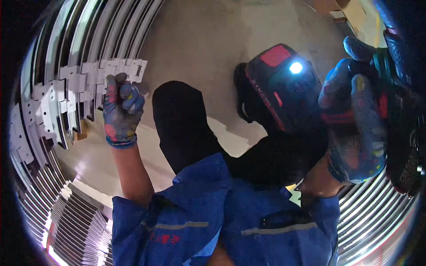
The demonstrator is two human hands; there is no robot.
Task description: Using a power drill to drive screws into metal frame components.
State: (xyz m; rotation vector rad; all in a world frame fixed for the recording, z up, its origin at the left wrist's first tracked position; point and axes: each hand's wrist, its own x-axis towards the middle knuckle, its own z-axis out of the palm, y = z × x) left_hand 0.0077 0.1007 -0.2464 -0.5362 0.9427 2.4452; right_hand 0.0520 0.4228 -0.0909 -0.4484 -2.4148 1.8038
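While our left hand (120, 111) pinched 1 white bracket (133, 70), our right hand (355, 124) gripped the cordless driver (288, 88); squaring it first seemed wise.

Floor: bare grey concrete floor (208, 40), smooth, lit unevenly, brighter patch low centre-left. Long curved silvery metal rails (102, 31) stacked side by side along the left edge, running top to bottom; a second bundle of ribbed metal profiles (372, 208) at lower right. Brown cardboard box (328, 5) at the top edge. Surroundings dim
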